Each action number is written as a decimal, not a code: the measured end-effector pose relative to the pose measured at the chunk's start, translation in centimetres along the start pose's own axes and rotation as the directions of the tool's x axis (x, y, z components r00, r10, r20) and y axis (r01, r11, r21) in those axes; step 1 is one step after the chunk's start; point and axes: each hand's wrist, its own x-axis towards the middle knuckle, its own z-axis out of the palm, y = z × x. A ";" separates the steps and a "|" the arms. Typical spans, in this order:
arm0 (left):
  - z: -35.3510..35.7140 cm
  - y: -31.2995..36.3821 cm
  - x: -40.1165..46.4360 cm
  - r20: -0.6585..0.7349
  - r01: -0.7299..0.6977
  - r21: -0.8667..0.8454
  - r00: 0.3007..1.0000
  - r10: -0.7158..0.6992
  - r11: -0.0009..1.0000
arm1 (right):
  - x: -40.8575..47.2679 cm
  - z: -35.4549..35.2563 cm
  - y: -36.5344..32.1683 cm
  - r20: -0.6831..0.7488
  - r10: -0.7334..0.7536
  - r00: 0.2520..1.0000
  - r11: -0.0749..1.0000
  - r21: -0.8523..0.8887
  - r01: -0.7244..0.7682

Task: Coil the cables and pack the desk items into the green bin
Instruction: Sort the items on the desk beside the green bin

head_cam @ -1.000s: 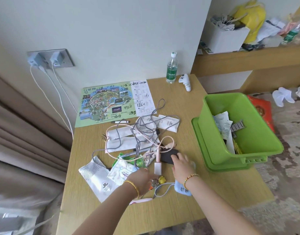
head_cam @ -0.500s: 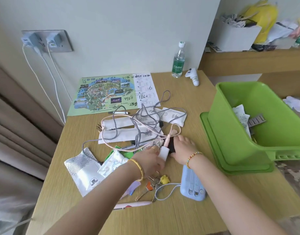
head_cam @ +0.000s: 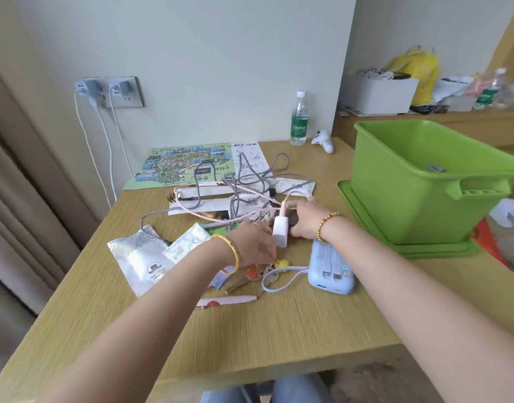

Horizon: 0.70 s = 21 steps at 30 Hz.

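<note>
My right hand (head_cam: 306, 221) reaches over the middle of the desk (head_cam: 250, 330), fingers curled down onto a small dark item (head_cam: 293, 220) that lies under them; I cannot tell how firmly they close on it. Just left of that hand stands a white plug (head_cam: 279, 235) on the end of a pink cable (head_cam: 191, 211), tilted up off the wood. My left hand (head_cam: 254, 242) sits right beside the plug, touching it with fingers loosely bent, but I cannot tell whether it actually pinches the plug or only rests against it.

The pink cable loops back across the desk and tangles with a grey cable (head_cam: 235, 196) over some long white packets (head_cam: 293, 186). Below my left hand lie a bunch of keys (head_cam: 260, 271) with a small yellow charm (head_cam: 282, 263), and a pink pen (head_cam: 229, 301) nearer to me. A pale blue power bank (head_cam: 331, 271) lies just under my right wrist, its thin cord curling toward the keys. To the left lie a white foil pouch (head_cam: 139, 257) and a patterned packet (head_cam: 186, 244).

Farther back, a printed map (head_cam: 177, 170) lies flat near the wall, with a water bottle (head_cam: 300, 119) and a small white gadget (head_cam: 324, 141) standing close to it. 2 chargers (head_cam: 104, 90) sit in the wall socket, their white leads hanging down.

The green bin (head_cam: 418, 184) stands on its green lid (head_cam: 366, 216) at the right side of the desk, apart from both hands, with something grey showing inside.
</note>
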 end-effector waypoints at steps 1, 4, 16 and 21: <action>-0.1 0.0 -0.2 -0.014 0.006 0.000 1.000 -0.006 1.000 | -0.5 -0.2 0.0 -0.013 0.007 1.000 1.000 -0.004 -0.007; -1.3 0.1 -0.6 -0.084 0.086 -0.012 0.993 -0.087 0.996 | -1.8 -1.1 0.1 -0.096 0.014 0.995 1.000 -0.025 -0.017; -10.6 7.4 -1.3 -0.220 -0.088 -0.943 0.889 -0.402 0.321 | -9.6 -9.0 0.4 -0.613 -0.028 0.789 0.804 0.455 0.382; -14.0 13.7 4.5 -0.335 -0.190 -0.892 0.887 -0.317 0.411 | -11.1 -14.4 6.7 -0.711 0.089 0.697 0.842 0.427 0.329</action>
